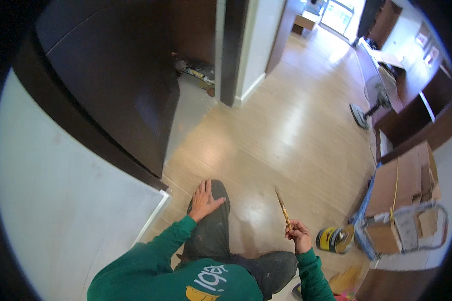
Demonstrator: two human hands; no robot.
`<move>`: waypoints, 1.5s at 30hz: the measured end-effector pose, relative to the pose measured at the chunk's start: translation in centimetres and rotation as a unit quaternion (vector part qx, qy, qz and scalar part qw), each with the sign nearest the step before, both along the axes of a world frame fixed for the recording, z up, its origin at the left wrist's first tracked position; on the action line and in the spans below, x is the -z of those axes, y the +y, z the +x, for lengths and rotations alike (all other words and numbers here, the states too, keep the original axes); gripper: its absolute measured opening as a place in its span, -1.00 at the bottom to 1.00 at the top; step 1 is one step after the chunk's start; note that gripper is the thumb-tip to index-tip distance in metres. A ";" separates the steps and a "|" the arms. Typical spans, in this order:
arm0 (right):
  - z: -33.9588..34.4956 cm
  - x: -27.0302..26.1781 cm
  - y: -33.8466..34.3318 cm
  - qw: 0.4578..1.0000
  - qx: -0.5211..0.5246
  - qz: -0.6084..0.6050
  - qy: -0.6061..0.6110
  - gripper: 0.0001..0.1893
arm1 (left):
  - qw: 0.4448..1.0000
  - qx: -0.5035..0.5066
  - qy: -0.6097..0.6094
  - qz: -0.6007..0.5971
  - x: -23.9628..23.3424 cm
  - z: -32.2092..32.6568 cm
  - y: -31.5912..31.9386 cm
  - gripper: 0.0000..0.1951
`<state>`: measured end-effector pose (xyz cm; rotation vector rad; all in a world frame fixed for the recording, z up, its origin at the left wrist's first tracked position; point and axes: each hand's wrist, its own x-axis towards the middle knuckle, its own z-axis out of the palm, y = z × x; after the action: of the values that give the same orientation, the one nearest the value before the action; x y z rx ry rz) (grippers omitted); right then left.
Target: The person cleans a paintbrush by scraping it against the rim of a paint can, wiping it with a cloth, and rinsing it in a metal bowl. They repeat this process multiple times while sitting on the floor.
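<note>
My right hand grips the lower end of a thin paintbrush, whose narrow tip points up and away over the wood-look floor. The handle looks stained yellow and brown. My left hand rests with fingers spread on my raised knee in dark trousers and holds nothing. Just right of my right hand stands a yellow and black can on the floor. Both my arms are in green sleeves.
A dark door stands at the left beside a white wall. Cardboard boxes and a folding step stool are at the right. Farther off stands a pedestal fan. A tube lies beyond the doorway.
</note>
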<state>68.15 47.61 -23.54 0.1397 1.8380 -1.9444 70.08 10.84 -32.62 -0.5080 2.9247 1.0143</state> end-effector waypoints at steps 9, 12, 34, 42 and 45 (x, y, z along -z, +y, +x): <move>-8.4 7.4 -10.3 0.990 -0.059 0.115 0.050 -0.83 | 0.966 -0.169 -0.181 0.071 5.2 6.8 -5.9 -0.13; -6.9 11.0 -13.2 0.981 -0.095 0.134 0.102 -0.78 | 0.957 -0.240 -0.155 0.041 3.8 10.4 -8.4 -0.27; 1.2 2.0 -10.2 0.758 -0.106 0.473 0.436 -0.81 | 0.893 -0.400 0.207 0.022 -12.8 -20.3 -14.5 -0.45; 6.9 -0.5 -3.4 0.736 -0.130 0.497 0.441 -0.86 | 0.901 -0.307 0.301 -0.046 -12.5 -22.3 -15.6 -0.45; 8.7 -1.3 -2.2 0.748 -0.142 0.498 0.416 -0.87 | 0.939 -0.314 0.140 -0.028 -13.3 -23.1 -16.7 -0.48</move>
<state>76.88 45.39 -22.25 -0.7580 3.0567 -0.5921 46.95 -5.91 -19.37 -1.4838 3.1006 1.1197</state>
